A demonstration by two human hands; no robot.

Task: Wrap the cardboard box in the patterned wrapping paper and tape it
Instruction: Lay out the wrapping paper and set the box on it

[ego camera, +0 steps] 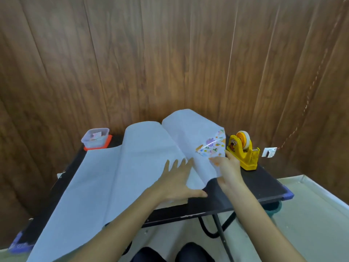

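Note:
The wrapping paper (113, 167) lies white side up across the black table (251, 182), with its right part raised and one corner turned over to show the colourful pattern (212, 147). My left hand (179, 178) presses flat, fingers spread, on the paper over the cardboard box, of which only a brown edge (179, 202) shows below my palm. My right hand (228, 167) pinches the paper's edge by the patterned corner. A yellow tape dispenser (243, 150) stands just right of that hand.
A clear plastic container (95, 138) on an orange lid sits at the table's back left. A wood-panelled wall (170, 53) rises right behind the table. A small white hook (269, 152) with a red string is on the wall at right. My knees show below the table's front edge.

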